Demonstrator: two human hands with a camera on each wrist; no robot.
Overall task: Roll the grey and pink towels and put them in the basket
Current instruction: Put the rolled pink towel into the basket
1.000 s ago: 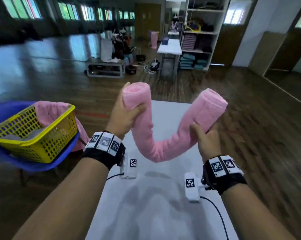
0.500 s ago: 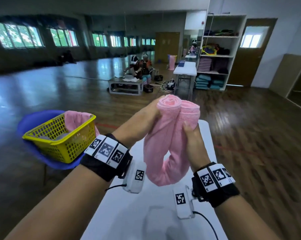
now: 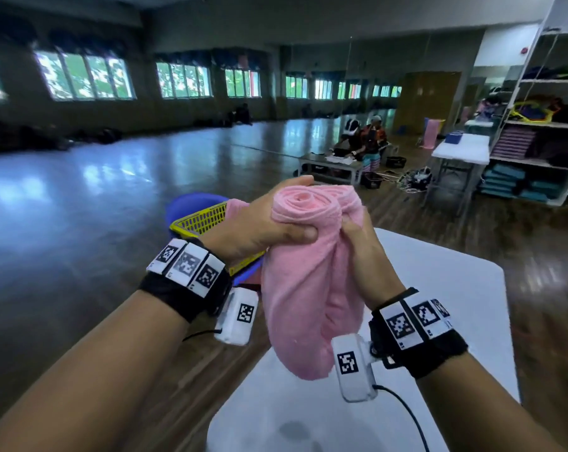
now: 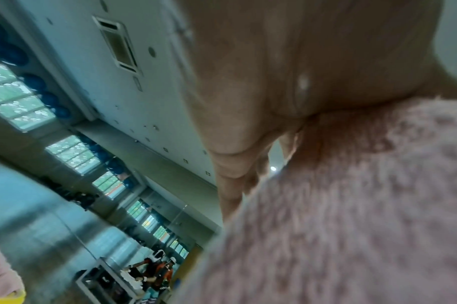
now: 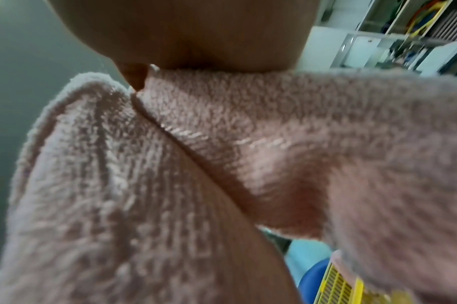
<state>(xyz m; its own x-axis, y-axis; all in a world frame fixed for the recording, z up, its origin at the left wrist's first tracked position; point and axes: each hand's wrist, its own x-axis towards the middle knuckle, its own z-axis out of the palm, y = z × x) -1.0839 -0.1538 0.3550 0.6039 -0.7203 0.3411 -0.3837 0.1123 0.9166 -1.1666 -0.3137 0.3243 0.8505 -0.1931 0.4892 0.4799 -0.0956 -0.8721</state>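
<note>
We see a wide hall with a dark wooden floor (image 3: 113, 223), its far end blurred. On our right stand shelves (image 3: 537, 151) cut off by the frame's edge, their stacked cloths hard to tell apart. Two people (image 3: 364, 141) sit far back at a low bench, too small to make out.

Below us lies one white table (image 3: 455, 305), partly covered by our arms. One yellow basket (image 3: 201, 220) sits to our left on something blue (image 3: 191, 203); our left wrist hides most of it, and a strip of pink cloth (image 3: 237, 207) shows at its rim. We cannot see inside it.

One pink towel (image 3: 308, 288), rolled and doubled over with both ends up, hangs in the air above the table's left edge, near the basket. Our left hand (image 3: 260, 226) wraps fingers and thumb round the upper part. Our right hand (image 3: 364, 252) clasps the other side, its fingertips buried in the fold.

Both wrist views are filled by blurred towel and palm.
</note>
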